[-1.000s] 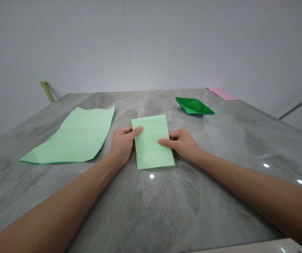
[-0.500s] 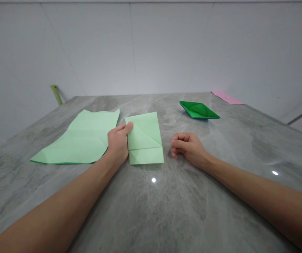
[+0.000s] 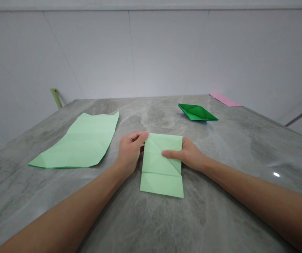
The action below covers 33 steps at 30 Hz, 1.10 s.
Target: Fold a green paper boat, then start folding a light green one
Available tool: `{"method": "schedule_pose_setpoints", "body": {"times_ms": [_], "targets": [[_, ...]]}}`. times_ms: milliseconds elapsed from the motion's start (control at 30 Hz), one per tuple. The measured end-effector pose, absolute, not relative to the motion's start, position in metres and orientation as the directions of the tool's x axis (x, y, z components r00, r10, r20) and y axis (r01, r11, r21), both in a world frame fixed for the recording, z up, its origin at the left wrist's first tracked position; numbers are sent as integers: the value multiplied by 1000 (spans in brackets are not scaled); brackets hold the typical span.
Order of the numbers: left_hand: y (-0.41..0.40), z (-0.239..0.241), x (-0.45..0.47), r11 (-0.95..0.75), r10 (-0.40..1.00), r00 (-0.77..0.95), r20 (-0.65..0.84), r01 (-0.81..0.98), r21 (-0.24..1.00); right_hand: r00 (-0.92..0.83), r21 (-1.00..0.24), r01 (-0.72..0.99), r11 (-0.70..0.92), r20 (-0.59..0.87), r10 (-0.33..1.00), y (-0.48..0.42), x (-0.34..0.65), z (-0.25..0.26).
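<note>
A pale green folded sheet of paper (image 3: 153,161) is held between my two hands above the grey tabletop. It carries a diagonal crease and a horizontal fold line low down. My left hand (image 3: 131,149) pinches its upper left corner, thumb at the top edge. From the other side my right hand (image 3: 190,154) grips the right edge, with the thumb lying flat across the front and the fingers hidden behind the paper.
To the left lies a larger pale green sheet (image 3: 79,140) with curled edges. A dark green folded paper shape (image 3: 198,112) rests at the back right. Beyond it a pink paper (image 3: 226,100) lies at the marbled grey table's (image 3: 140,225) far edge, near the white wall.
The folded paper has moved right and nearer to me in my left hand. My right hand, empty and curled on the table before, has taken hold of its right edge.
</note>
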<state>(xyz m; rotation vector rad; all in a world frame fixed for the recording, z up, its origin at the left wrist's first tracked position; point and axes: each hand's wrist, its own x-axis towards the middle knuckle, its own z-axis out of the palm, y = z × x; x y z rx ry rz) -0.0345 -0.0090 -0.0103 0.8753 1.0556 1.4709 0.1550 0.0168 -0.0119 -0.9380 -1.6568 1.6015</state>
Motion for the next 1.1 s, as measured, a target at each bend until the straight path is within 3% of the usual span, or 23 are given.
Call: {"method": "schedule_pose_setpoints", "body": {"times_ms": [233, 333, 467, 633, 800, 933, 1100], "targets": [[-9, -8, -36, -67, 985, -171, 7, -345, 936, -474, -994, 75, -76, -103, 875, 14, 150, -12], [-7, -11, -38, -51, 992, -123, 24, -219, 974, -433, -992, 64, -108, -125, 893, 13, 147, -11], [-6, -18, -40, -49, 999, -14, 48, -15, 999, -356, -986, -34, -165, -143, 924, 15, 146, -13], [-7, -18, -40, 26, 987, 158, -33, 46, 999, -288, -950, -138, -281, -233, 929, 19, 147, -14], [-9, -12, -42, 96, 955, 279, -105, 47, 994, -178, -932, -240, -272, -234, 956, 24, 146, -13], [-11, -10, -41, 133, 962, 237, -134, 21, 991, -155, -927, -279, -252, -216, 964, 27, 145, -13], [-10, -13, -41, 100, 991, 94, -94, -66, 993, -251, -941, -242, -238, -176, 952, 28, 147, -17]]}}
